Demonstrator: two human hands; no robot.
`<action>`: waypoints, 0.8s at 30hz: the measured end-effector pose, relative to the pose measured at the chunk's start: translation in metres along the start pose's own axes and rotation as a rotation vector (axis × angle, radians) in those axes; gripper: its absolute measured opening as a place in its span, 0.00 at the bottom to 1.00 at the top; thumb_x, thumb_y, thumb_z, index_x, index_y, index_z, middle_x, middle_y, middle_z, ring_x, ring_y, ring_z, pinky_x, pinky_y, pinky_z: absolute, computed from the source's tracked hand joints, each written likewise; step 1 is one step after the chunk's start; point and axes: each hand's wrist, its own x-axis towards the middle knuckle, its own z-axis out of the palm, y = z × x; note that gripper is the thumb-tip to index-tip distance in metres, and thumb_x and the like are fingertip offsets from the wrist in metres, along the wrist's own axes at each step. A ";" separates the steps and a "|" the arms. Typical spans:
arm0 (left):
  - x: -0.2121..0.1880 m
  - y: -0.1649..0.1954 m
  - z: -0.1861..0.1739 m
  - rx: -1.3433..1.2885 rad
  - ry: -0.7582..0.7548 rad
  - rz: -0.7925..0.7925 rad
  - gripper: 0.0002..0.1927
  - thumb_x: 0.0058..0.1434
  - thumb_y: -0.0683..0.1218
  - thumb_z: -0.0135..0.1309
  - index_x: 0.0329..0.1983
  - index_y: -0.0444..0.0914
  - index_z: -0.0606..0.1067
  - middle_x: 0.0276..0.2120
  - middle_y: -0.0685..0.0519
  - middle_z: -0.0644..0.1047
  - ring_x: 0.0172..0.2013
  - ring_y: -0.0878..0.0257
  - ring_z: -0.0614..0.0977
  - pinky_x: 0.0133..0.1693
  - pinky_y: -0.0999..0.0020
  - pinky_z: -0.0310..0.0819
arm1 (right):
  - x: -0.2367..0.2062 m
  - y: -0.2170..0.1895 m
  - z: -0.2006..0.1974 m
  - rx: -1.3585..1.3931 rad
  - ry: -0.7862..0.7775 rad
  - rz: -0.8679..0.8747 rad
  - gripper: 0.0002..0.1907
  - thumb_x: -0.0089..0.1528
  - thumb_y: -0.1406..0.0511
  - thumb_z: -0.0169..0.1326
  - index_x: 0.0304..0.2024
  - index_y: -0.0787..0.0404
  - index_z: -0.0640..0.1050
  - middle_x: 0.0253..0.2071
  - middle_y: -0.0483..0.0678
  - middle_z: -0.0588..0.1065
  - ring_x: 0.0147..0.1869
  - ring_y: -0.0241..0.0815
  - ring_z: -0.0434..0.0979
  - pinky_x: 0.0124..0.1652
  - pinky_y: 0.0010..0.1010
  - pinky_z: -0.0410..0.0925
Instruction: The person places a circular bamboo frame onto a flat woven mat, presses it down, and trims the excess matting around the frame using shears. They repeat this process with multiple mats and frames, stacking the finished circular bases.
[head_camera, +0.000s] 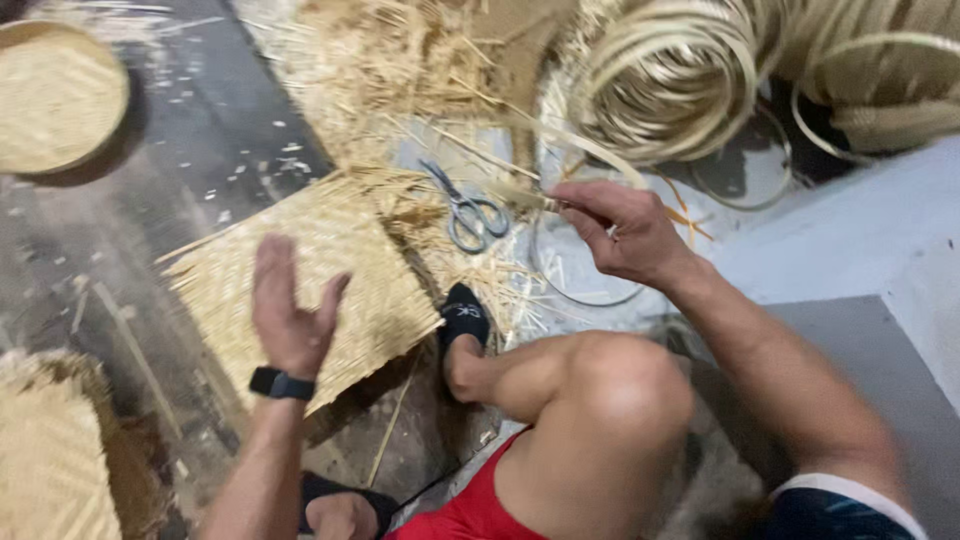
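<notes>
- Two hands are at work over a dark concrete floor (200, 150) strewn with straw-coloured splinters.
- Your right hand (620, 230) is closed in a pinch on the end of a thin pale bamboo strip (590, 150), which runs up and back toward the big coil of pale bamboo strips (670, 80) at the top.
- Your left hand (290, 310) is open, fingers spread and blurred, holding nothing; it hovers over the flat square mat of woven tan bamboo (330, 270). A black wristband (280, 384) sits on that wrist.
- That woven mat lies on the floor, its right corner just beside your black-socked foot (465, 320).
- Grey-handled metal scissors (468, 210) lie on the floor between the mat and your right hand, touched by neither.
- Loose bamboo shavings (400, 70) pile up behind the scissors.
- One round woven bamboo tray (55, 95) rests at the top left, well apart from both hands; another woven piece (50, 460) shows at the lower left.
</notes>
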 end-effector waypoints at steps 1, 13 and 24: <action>0.010 0.019 -0.011 -0.092 0.050 0.103 0.42 0.62 0.49 0.69 0.76 0.42 0.62 0.73 0.41 0.65 0.75 0.48 0.65 0.76 0.52 0.58 | 0.017 -0.022 -0.006 -0.056 -0.035 -0.144 0.20 0.60 0.66 0.65 0.54 0.62 0.79 0.33 0.51 0.75 0.33 0.46 0.75 0.34 0.35 0.69; 0.042 0.100 -0.156 -1.162 -0.170 -0.758 0.28 0.63 0.67 0.45 0.43 0.43 0.82 0.23 0.52 0.79 0.19 0.67 0.72 0.19 0.71 0.64 | 0.148 -0.177 0.068 -0.671 0.065 -0.800 0.33 0.66 0.40 0.50 0.18 0.57 0.69 0.15 0.41 0.63 0.17 0.35 0.62 0.17 0.31 0.58; 0.037 0.052 -0.143 -0.975 -0.235 -0.829 0.40 0.59 0.81 0.27 0.11 0.46 0.59 0.12 0.61 0.59 0.12 0.70 0.57 0.14 0.70 0.49 | 0.129 -0.209 0.152 -0.431 -0.055 -0.678 0.27 0.65 0.47 0.57 0.22 0.58 0.71 0.17 0.44 0.67 0.17 0.37 0.67 0.16 0.32 0.62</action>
